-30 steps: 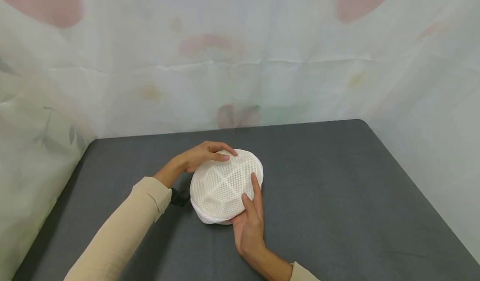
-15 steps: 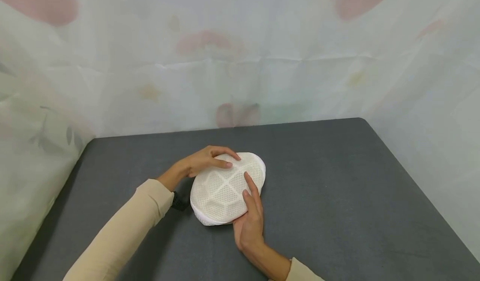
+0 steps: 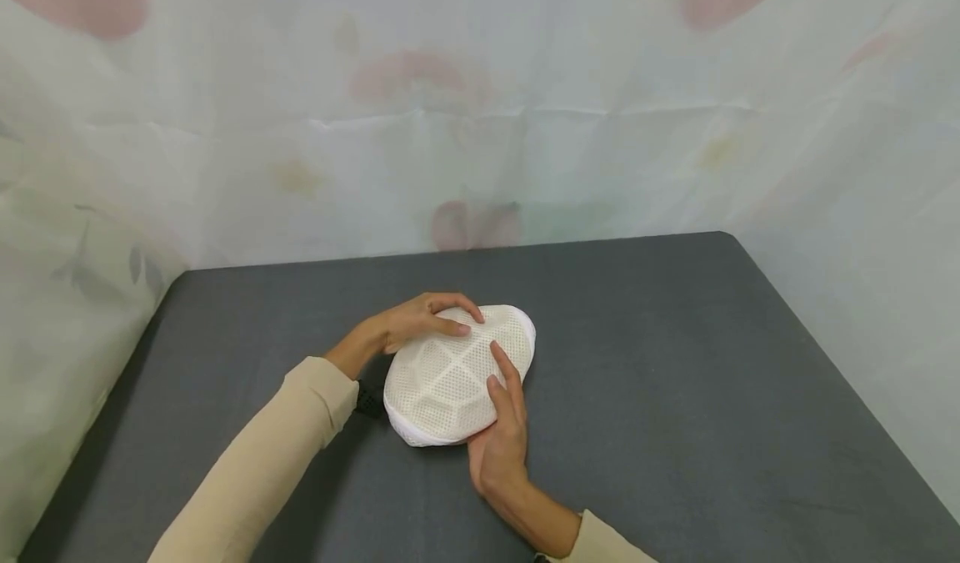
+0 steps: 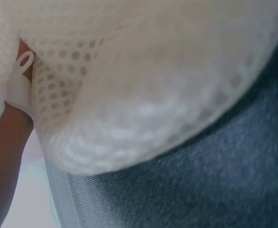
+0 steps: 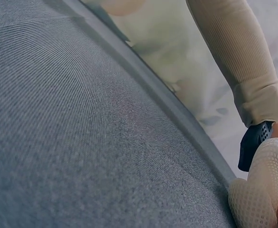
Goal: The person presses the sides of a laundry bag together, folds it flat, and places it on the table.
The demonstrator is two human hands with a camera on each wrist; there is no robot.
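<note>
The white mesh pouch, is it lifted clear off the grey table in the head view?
No, the white mesh pouch rests on the grey table between the left hand and right hand.

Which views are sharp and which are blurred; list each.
Head view: even, soft light, sharp on both hands and the white mesh pouch. Left wrist view: pouch fills the frame, far too close, out of focus. Right wrist view: grey table cloth sharp with a moiré weave; beige sleeve slightly soft.

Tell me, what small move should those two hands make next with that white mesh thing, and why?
Probably keep pressing it flat. The left hand grips the far edge of the mesh pouch, the right hand lies with straight fingers on its near side, and the pouch is tilted and dented on the grey table.
</note>
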